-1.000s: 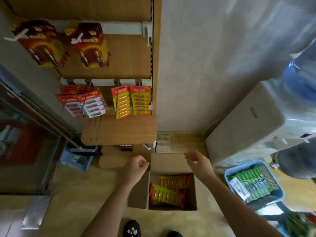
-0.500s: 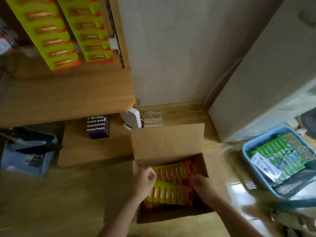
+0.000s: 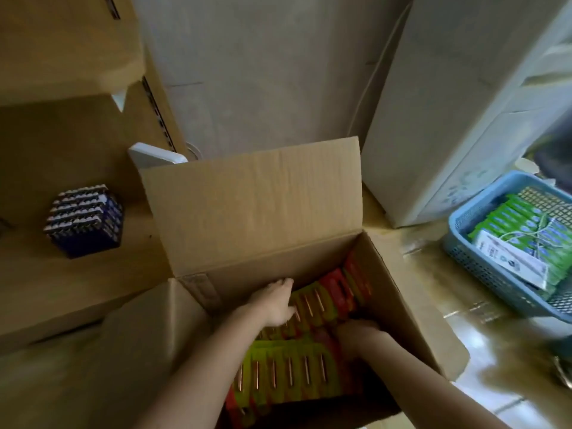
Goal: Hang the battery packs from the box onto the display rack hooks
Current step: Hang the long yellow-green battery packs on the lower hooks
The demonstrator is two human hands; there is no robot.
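Both hands are down inside the open brown cardboard box [image 3: 250,212]; the left hand [image 3: 275,301] lies with fingers fairly straight, flat on the far stack of yellow-green and red carded battery packs [image 3: 322,300], holding nothing; the right hand [image 3: 359,332] sits in shadow at that stack's near edge, knuckles bent, and I cannot tell whether its fingers have pinched a pack.

The far stack runs its long axis from about eight o'clock to two o'clock, red ends toward two; the left hand covers the eight o'clock end and the right hand is just at the five o'clock side, so either could lift it, though the right seems better placed to get under an edge. A second stack of the same packs [image 3: 288,373] lies nearer the person at six o'clock, long axis nine to three, partly beneath the left forearm.

No display rack hooks are in view; judging by the wooden shelf [image 3: 68,48] at ten o'clock, a pack would probably have to go up and left. A blue plastic mesh basket [image 3: 464,258] at three o'clock holds green card packs [image 3: 510,221]; a dark blue block of loose batteries [image 3: 83,221] stands apart at nine o'clock.
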